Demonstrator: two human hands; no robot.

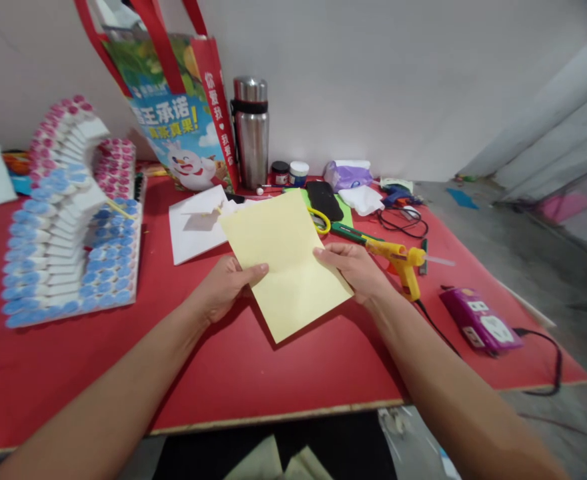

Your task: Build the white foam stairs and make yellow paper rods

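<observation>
Pale yellow paper sheet (288, 273) sits askew over the red tabletop (253, 380); it could crease or buckle if the two grips push inward unevenly, and a rightward swing might snag the yellow glue gun (398, 260) near the right hand (357, 272). It spans both hands: the left hand (226, 287) pinches one long edge, nearly closed, thumb on top; the right pinches the opposite edge likewise.

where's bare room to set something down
Red tabletop shows bare between the yellow sheet and front edge, and between the blue-dotted stack and left forearm. Crowded: the back, from shopping bag to purple pack, and around the glue gun.
</observation>
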